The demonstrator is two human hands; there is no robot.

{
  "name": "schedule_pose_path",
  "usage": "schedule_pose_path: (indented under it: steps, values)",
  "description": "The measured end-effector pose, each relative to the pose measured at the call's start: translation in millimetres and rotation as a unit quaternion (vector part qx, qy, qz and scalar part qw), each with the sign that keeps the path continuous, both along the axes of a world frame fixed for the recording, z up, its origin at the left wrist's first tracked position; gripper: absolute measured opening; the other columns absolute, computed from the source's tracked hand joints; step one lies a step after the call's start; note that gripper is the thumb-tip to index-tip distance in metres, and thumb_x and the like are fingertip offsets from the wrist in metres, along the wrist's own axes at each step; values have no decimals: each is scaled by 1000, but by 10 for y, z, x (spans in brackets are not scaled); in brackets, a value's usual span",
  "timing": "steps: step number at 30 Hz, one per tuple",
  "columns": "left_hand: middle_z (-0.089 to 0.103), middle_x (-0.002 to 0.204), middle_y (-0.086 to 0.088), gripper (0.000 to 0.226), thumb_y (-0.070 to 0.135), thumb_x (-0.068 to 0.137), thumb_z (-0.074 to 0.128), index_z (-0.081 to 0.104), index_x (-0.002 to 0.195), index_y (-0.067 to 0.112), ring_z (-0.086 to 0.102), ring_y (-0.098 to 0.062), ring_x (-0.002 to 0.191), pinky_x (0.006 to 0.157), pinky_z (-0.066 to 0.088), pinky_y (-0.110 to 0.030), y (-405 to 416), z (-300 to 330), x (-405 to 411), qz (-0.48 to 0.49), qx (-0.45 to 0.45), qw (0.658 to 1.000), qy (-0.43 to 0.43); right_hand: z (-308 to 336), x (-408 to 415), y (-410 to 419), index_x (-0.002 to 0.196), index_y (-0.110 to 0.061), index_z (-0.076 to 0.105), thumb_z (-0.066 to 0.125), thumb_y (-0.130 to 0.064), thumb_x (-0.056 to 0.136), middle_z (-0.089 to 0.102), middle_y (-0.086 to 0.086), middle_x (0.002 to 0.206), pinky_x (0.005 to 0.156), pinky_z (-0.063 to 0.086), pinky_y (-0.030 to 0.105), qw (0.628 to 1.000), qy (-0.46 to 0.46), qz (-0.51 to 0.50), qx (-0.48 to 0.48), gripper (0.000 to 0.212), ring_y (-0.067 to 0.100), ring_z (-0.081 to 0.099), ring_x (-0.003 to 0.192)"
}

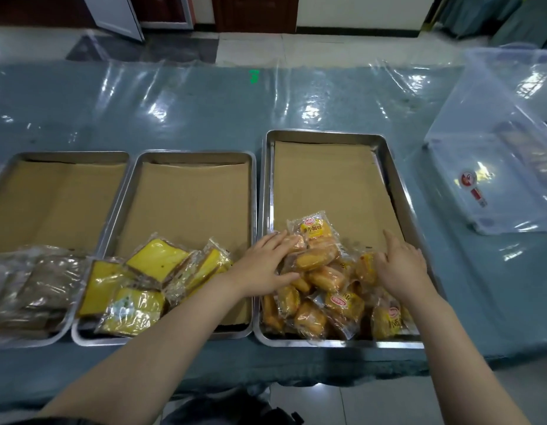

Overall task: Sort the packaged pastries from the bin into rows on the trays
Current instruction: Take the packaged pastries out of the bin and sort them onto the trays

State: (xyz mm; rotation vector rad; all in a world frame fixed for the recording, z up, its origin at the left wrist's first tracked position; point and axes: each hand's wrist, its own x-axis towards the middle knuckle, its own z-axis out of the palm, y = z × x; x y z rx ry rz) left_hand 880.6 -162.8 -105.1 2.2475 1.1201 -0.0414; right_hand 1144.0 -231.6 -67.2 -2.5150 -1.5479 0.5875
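Three steel trays lined with brown paper stand side by side. The right tray [391,167] holds a loose heap of packaged small golden buns [324,271] at its near end. My left hand [263,265] lies flat on the heap's left side, fingers straight. My right hand [401,265] rests on the heap's right side with fingers extended. The middle tray [192,157] holds several packaged yellow cake slices [137,280] in a pile at its near left. The left tray [73,156] holds packaged brown pastries [33,289] at its near end.
A clear plastic bin [493,154] lies tilted at the right of the table, with some packages dimly visible inside. The table [204,111] is covered with blue cloth under clear plastic. Tiled floor lies beyond its far edge.
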Motion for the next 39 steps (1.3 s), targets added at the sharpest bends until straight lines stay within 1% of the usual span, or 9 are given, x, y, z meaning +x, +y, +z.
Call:
schedule_pose_path:
  steps: [3, 9, 14, 18, 21, 24, 29, 33, 39]
  values:
    - [-1, 163, 10, 82, 64, 90, 48, 4, 154, 38, -5, -12, 148, 120, 8, -42, -30, 81, -146, -6, -10, 1000, -18, 126, -251, 87, 154, -15, 23, 35, -26, 99, 45, 16, 147, 118, 19, 48, 999, 16, 23, 24, 57, 35, 35, 137]
    - [3, 162, 12, 72, 60, 95, 43, 10, 154, 37, 0, -10, 148, 119, 10, -39, -9, 222, -616, 51, -11, 997, -60, 388, -923, 262, 153, -18, 26, 31, -50, 102, 40, 9, 152, 119, 20, 48, 994, 32, 81, 60, 60, 29, 27, 143]
    - [13, 162, 2, 65, 53, 98, 41, 18, 154, 31, 6, -13, 147, 115, 7, -28, 120, 386, -1312, 109, 24, 989, -102, 594, -1716, 429, 152, -21, 27, 31, -50, 102, 40, 7, 151, 118, 21, 48, 986, 48, 136, 84, 58, 25, 26, 143]
    - [13, 162, 4, 78, 73, 87, 28, 17, 153, 34, 6, -15, 148, 121, 8, -36, 251, 502, -2081, 139, 49, 984, -97, 679, -2441, 633, 150, -18, 31, 33, -51, 100, 42, 6, 149, 115, 26, 46, 978, 55, 165, 113, 60, 26, 31, 140]
    - [14, 161, 3, 70, 64, 94, 35, 20, 153, 31, 5, -13, 148, 120, 6, -33, 308, 614, -2694, 157, 59, 981, -102, 698, -3007, 778, 148, -19, 36, 33, -57, 97, 44, 4, 147, 115, 27, 48, 973, 56, 182, 129, 63, 26, 33, 140]
    - [11, 162, 5, 74, 67, 89, 31, 20, 153, 31, 3, -11, 148, 121, 5, -36, 334, 782, -3295, 167, 75, 978, -105, 740, -3576, 868, 148, -13, 36, 39, -47, 100, 45, 10, 147, 115, 23, 42, 972, 44, 187, 138, 59, 28, 32, 139]
    - [5, 162, 12, 65, 60, 95, 31, 15, 154, 37, -1, -7, 147, 118, 5, -37, 340, 984, -4154, 179, 73, 976, -95, 804, -4387, 945, 147, -13, 37, 39, -45, 100, 45, 12, 146, 116, 23, 45, 967, 63, 191, 158, 58, 28, 32, 139]
    - [7, 162, 12, 66, 63, 93, 29, 17, 153, 38, -2, -6, 147, 119, 7, -39, 431, 1068, -4612, 187, 88, 973, -104, 848, -4842, 1000, 149, -16, 34, 38, -46, 101, 41, 7, 151, 117, 21, 46, 962, 77, 202, 166, 56, 24, 28, 142]
    - [14, 160, 16, 67, 67, 91, 32, 22, 151, 39, 3, 0, 145, 116, 6, -30, 616, 1301, -4912, 198, 124, 960, -154, 964, -5178, 1246, 150, -22, 32, 34, -50, 100, 35, -1, 155, 119, 20, 46, 951, 82, 236, 182, 57, 21, 22, 145]
